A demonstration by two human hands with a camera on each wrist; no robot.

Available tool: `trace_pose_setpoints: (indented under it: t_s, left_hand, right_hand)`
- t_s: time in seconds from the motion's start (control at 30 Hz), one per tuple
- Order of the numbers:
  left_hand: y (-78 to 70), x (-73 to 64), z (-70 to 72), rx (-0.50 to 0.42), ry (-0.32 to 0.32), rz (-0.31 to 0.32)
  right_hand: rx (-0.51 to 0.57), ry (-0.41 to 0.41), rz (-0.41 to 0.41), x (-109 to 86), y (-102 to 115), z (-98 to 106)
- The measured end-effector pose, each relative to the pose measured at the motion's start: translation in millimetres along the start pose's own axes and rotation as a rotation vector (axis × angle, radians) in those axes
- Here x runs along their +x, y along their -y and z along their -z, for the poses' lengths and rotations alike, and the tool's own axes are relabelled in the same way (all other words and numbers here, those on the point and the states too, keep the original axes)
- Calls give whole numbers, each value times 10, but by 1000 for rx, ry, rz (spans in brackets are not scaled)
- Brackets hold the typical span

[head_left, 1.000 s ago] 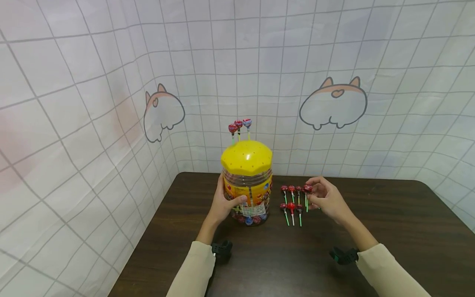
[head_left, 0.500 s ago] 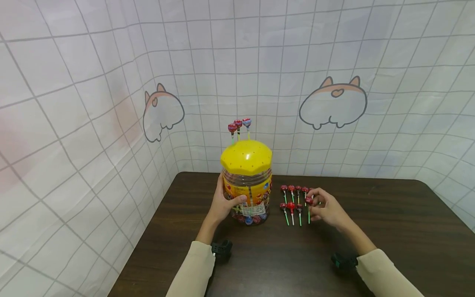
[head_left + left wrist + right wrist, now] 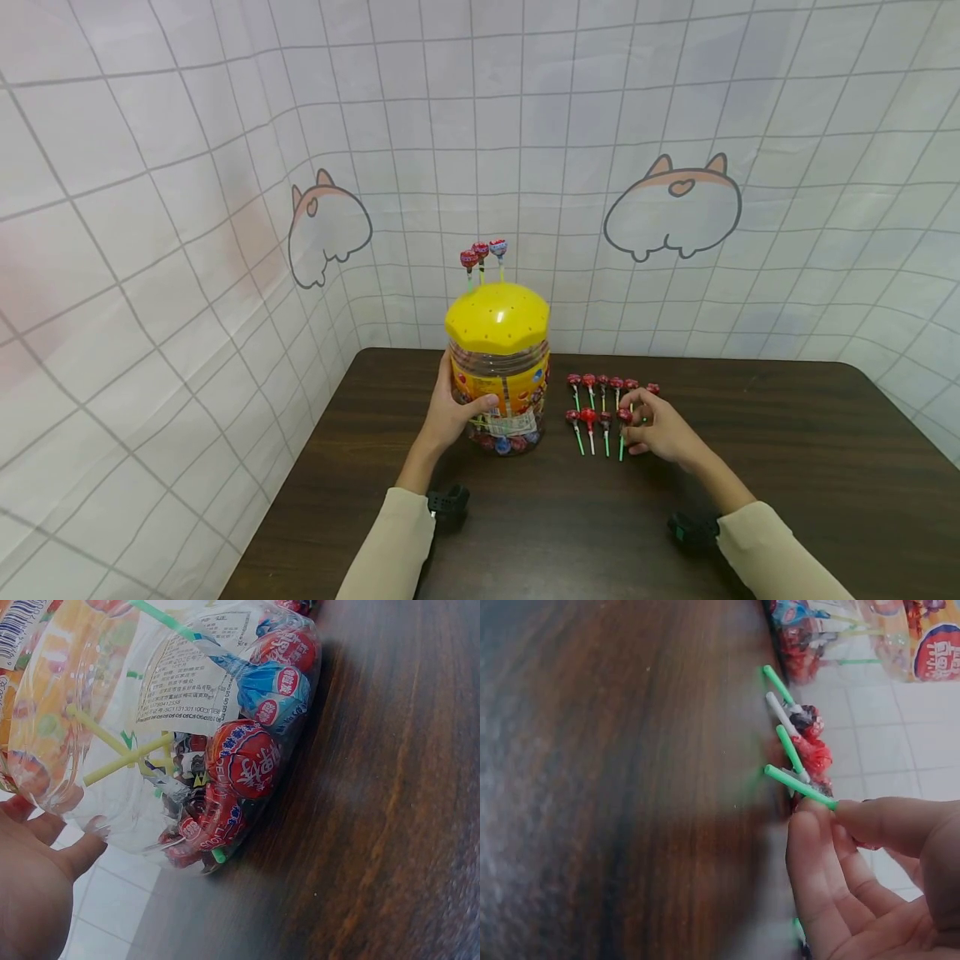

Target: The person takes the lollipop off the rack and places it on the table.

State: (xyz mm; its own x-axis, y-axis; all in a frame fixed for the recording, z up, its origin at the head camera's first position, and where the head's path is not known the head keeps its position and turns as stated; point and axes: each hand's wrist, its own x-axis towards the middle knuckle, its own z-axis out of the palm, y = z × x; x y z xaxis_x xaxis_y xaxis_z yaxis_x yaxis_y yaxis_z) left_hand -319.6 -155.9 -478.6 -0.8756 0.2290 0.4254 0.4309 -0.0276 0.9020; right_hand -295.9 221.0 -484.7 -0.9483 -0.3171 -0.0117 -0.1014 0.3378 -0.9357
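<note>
My left hand [image 3: 450, 412] grips the side of a clear plastic jar [image 3: 491, 387] with a yellow lid [image 3: 497, 321], thumb across its label. Through the jar's wall in the left wrist view show wrapped lollipops, red [image 3: 246, 759] and blue [image 3: 274, 694]. Finger and thumb of my right hand [image 3: 660, 429] pinch the green stick [image 3: 799, 786] of a dark red lollipop [image 3: 624, 416]. It lies at the right end of the front row of lollipops, beside a dark one [image 3: 605, 419] and a red one with a white stick [image 3: 588, 419].
Behind the front row lies a second row of lollipops [image 3: 588, 381], partly hidden by my right hand. Three lollipops [image 3: 481, 249] stick up above the jar's lid. The dark wooden table [image 3: 570, 517] ends at a white gridded wall cloth [image 3: 555, 183].
My right hand has brought its lollipop from the back row forward to the front row's right end, uncovering more of the back row. The left hand stays on the jar.
</note>
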Motion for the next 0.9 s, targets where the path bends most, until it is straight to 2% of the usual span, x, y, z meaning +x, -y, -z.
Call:
trace_pose_setpoints:
  t_s: [0.5, 0.9]
  left_hand:
    - [-1, 9, 0, -31, 5, 0]
    - [-8, -1, -1, -20, 5, -6]
  right_hand:
    - [-233, -70, -32, 49, -72, -17]
    - [-273, -72, -36, 35, -74, -9]
